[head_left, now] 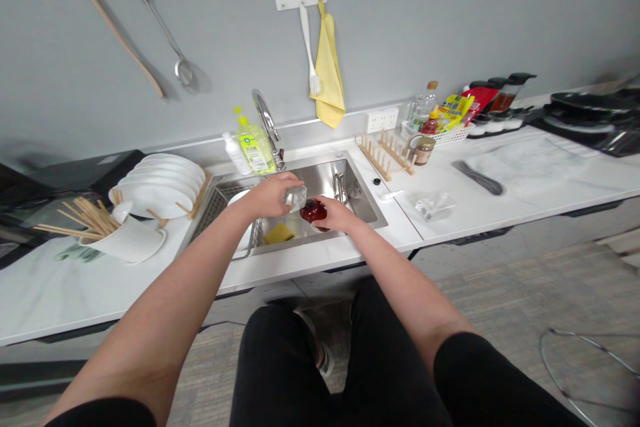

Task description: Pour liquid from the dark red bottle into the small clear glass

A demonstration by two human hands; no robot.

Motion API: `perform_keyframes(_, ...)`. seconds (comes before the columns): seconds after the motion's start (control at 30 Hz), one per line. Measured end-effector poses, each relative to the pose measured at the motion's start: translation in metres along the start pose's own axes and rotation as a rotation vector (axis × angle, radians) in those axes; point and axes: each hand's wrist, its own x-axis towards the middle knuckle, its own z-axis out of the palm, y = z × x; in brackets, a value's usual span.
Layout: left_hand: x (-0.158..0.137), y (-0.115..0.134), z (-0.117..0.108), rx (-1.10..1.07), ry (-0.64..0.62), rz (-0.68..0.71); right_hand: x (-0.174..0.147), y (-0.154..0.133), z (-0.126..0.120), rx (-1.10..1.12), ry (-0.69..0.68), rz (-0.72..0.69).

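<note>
Over the sink point(370, 203), my left hand point(274, 193) is closed around a small clear container point(295, 198). Just beside it, my right hand point(337, 215) grips a glossy dark red vessel point(313, 211); its exact kind is hard to make out. The two items are held close together, and I cannot tell whether they touch. Below them a yellow sponge point(279, 233) lies in the basin. Part of a white dish point(245, 240) shows in the wire drainer point(216, 195) at left, partly covered by my left forearm.
The tap point(267, 121) rises behind the basin, near a green soap bottle point(254, 145). Stacked white plates point(155, 183) and a holder of chopsticks point(125, 240) stand left. Rightward are a wooden rack point(387, 153), a jar point(424, 151), a clear plastic item point(433, 205) and pans point(590, 113).
</note>
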Motion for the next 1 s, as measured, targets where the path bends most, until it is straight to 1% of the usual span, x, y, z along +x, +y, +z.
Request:
perform_keyframes(0.2,0.003,0.002,-0.003,0.025,-0.007,-0.007,0.000,0.003,0.001,0.025,0.011,-0.002)
perform_keyframes(0.43,0.007,-0.002,-0.003,0.032,-0.009,0.009,0.001,0.005,0.001,0.034,0.019,0.020)
perform_keyframes(0.7,0.017,0.001,-0.009,0.064,-0.043,0.033,0.001,0.005,0.000,0.066,0.027,0.034)
perform_keyframes(1.0,0.020,0.003,-0.011,0.085,-0.062,0.032,0.001,0.005,0.000,0.065,0.023,0.031)
